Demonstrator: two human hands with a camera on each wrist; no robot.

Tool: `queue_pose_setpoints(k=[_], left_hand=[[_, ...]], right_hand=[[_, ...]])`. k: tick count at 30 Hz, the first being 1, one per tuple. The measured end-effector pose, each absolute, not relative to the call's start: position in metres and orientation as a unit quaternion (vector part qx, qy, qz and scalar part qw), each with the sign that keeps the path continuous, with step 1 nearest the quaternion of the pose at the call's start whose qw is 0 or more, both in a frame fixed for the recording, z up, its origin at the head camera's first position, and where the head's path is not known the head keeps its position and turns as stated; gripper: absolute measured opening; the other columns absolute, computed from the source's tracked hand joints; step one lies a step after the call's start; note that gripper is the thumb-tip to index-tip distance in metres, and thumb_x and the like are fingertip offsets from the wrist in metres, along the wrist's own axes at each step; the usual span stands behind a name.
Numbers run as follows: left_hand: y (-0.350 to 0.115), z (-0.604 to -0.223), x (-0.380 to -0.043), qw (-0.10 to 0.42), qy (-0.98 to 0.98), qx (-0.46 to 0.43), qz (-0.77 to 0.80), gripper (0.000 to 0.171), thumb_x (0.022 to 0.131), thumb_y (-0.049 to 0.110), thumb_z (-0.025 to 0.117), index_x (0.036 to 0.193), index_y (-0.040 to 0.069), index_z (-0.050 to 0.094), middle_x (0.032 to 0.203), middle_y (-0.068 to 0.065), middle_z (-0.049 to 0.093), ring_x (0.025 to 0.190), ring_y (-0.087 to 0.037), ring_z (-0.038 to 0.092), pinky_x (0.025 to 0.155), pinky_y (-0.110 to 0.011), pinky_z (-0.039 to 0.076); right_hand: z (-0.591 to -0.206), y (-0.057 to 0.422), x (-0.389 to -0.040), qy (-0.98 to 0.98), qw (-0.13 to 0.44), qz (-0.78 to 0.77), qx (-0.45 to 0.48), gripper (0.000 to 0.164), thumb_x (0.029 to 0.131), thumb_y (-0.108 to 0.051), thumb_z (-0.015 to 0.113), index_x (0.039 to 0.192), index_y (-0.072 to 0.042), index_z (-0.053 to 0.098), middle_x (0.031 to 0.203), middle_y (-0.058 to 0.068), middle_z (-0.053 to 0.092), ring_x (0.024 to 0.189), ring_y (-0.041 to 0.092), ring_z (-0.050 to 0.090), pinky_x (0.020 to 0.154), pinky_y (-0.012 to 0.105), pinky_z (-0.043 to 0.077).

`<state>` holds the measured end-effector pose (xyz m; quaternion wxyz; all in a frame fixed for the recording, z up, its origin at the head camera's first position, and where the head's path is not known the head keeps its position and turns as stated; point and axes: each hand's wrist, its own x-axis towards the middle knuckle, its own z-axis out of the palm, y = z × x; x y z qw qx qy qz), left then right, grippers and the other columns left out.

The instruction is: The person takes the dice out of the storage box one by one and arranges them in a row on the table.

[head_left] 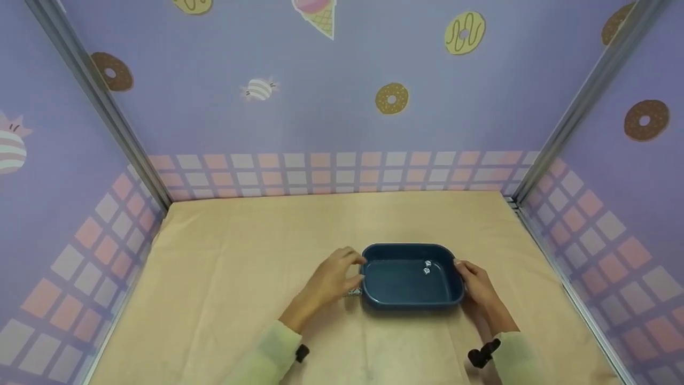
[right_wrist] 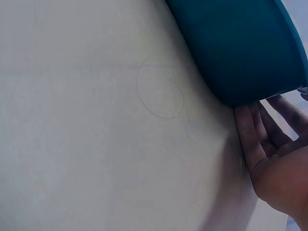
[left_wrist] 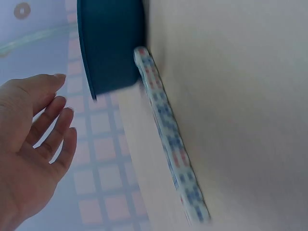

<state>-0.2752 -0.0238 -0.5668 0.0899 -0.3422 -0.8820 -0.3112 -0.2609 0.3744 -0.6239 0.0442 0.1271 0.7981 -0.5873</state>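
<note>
A dark teal rectangular dish (head_left: 409, 280) with rounded corners and raised walls sits right of centre. My right hand (head_left: 477, 280) grips its right end, the thumb on the rim and the fingers against the outer wall; the right wrist view shows those fingers (right_wrist: 248, 130) by the lower edge. At the left end hovers my left hand (head_left: 334, 272), its fingers loosely bent; in the left wrist view it is apart from the dish (left_wrist: 113, 48). Below that hand a long, thin strip (left_wrist: 168, 130) patterned in white, blue and red lies beside the dish, mostly hidden in the head view.
A pale cloth (head_left: 240, 256) covers the table, with faint creases. Purple walls with a checkered border (head_left: 342, 174) enclose the back and both sides, and metal posts (head_left: 577, 96) stand in the back corners. Two small bright spots show inside the dish, perhaps reflections.
</note>
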Motion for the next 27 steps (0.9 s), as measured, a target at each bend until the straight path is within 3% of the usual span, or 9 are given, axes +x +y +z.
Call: queue_pose_setpoints(k=[11,17,27], left_hand=[[0.056,-0.576,-0.282,0.097,-0.875,-0.336,-0.335,0.033,0.096,0.022,0.081,0.127,0.014,0.072,0.123,0.003,0.066,0.118,-0.013,0.062,0.102,-0.025,0.052],[0.094,-0.585,-0.28,0.065,-0.883,-0.3,-0.354,0.031,0.097,0.025,0.081,0.126,0.015,0.073,0.118,0.007,0.066,0.113,-0.009,0.063,0.096,-0.022,0.052],[0.138,-0.607,-0.288,0.031,-0.901,-0.219,-0.374,0.036,0.092,0.021,0.086,0.125,0.013,0.075,0.118,0.001,0.067,0.11,-0.015,0.064,0.095,-0.03,0.054]], right_hand=[[-0.626,0.375,-0.259,0.801,0.032,-0.587,0.113,0.067,0.111,-0.049,0.05,0.15,0.006,0.052,0.159,0.028,0.045,0.152,0.042,0.036,0.127,0.055,0.023],[-0.625,0.375,-0.259,0.799,0.024,-0.591,0.114,0.066,0.111,-0.048,0.051,0.149,0.006,0.052,0.158,0.028,0.046,0.151,0.039,0.037,0.127,0.054,0.023],[-0.626,0.373,-0.259,0.795,0.016,-0.595,0.119,0.066,0.109,-0.051,0.054,0.144,0.005,0.057,0.154,0.025,0.052,0.147,0.038,0.044,0.124,0.053,0.029]])
